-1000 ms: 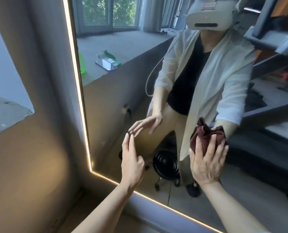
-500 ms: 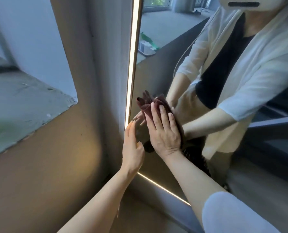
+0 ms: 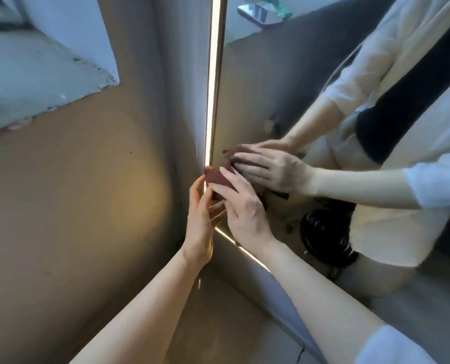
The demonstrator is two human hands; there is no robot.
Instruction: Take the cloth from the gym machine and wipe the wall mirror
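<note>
Your two forearms come up from the bottom of the frame and meet at centre. Your left hand [image 3: 200,219] stands edge-on with straight fingers beside the lit strip [image 3: 213,82], holding nothing; whether it touches the wall or the glass, you cannot tell. Your right hand [image 3: 242,208] lies just right of it, fingers spread flat, pressing the cloth [image 3: 217,177] against the mirror [image 3: 247,82] at its left edge, low in the glass. Only a dark red corner of the cloth shows above your fingertips. With flat fingers and no real grip, the cloth could bunch or slip out on a hard stroke and drop to the floor. This near the edge, a stroke to the left could ride onto the strip or the wall and miss the glass. Bare fingertips past the cloth could leave fresh smears. Most of the glass, toward upper right, probably remains unwiped.
</note>
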